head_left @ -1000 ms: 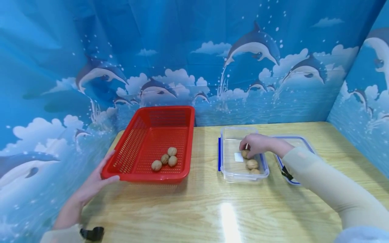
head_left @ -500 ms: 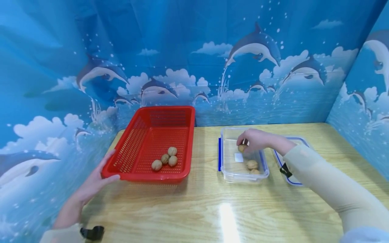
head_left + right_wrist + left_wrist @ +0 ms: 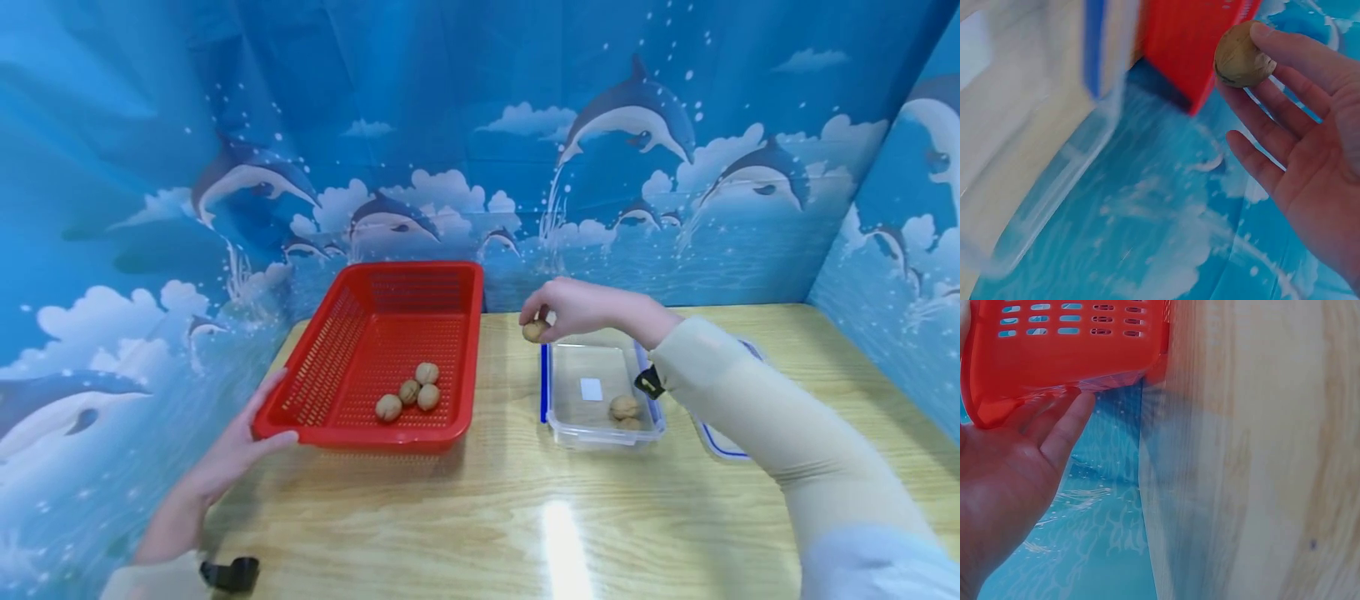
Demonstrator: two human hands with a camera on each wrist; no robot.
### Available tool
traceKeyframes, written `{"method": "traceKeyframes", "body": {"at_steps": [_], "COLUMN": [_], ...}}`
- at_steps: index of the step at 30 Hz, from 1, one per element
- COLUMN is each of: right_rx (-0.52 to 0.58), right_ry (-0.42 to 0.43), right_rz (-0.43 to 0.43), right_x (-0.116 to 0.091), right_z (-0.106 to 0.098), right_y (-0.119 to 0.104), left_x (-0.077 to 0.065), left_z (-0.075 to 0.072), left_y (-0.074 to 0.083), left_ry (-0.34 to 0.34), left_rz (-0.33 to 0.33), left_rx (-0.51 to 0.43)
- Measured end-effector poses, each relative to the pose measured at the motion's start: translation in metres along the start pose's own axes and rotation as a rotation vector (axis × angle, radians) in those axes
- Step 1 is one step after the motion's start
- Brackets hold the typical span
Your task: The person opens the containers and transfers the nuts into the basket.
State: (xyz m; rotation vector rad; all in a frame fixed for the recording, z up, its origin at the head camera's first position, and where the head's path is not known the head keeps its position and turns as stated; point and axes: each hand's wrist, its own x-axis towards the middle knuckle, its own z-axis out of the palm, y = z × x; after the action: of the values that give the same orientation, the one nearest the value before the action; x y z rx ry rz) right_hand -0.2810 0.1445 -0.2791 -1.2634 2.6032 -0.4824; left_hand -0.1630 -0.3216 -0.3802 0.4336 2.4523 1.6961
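My right hand [image 3: 577, 307] pinches a walnut [image 3: 534, 332] between thumb and fingertips, raised over the back left corner of a clear plastic box [image 3: 573, 362] with blue clips. In the right wrist view the walnut [image 3: 1242, 57] shows whole at the fingertips. Two walnuts [image 3: 625, 407] lie in the box's front right part. To the left stands a red plastic basket [image 3: 352, 436] with several walnuts [image 3: 408, 392] in it. My left hand [image 3: 231, 454] holds the basket's front left corner, thumb at the front rim; in the left wrist view its fingers lie under the rim.
The box's blue-edged lid [image 3: 724, 443] lies on the wooden table [image 3: 420, 525] to the right, partly hidden by my right sleeve. A dolphin-print curtain [image 3: 450, 108] hangs right behind the table and along its sides.
My right hand has picked a walnut up from inside the clear box and carried it up and left, past the box's rim. The left hand and the basket stay in place.
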Motion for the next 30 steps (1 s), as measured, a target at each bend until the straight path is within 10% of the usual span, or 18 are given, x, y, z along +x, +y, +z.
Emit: {"method": "traceKeyframes", "body": {"at_steps": [17,30], "right_rx": [0.022,0.018], "right_ry": [0.063,-0.101], "right_rz": [-0.070,0.046], "right_x": [0.108,0.152], "right_z": [0.031,0.070], "right_y": [-0.033,-0.032], "left_x": [-0.003,0.001], "left_z": [-0.005,-0.004], "left_y": [-0.002,-0.002], "left_ry": [-0.004,0.010], "left_rz": [-0.021,-0.027], "left_rx": [-0.022,-0.005]}}
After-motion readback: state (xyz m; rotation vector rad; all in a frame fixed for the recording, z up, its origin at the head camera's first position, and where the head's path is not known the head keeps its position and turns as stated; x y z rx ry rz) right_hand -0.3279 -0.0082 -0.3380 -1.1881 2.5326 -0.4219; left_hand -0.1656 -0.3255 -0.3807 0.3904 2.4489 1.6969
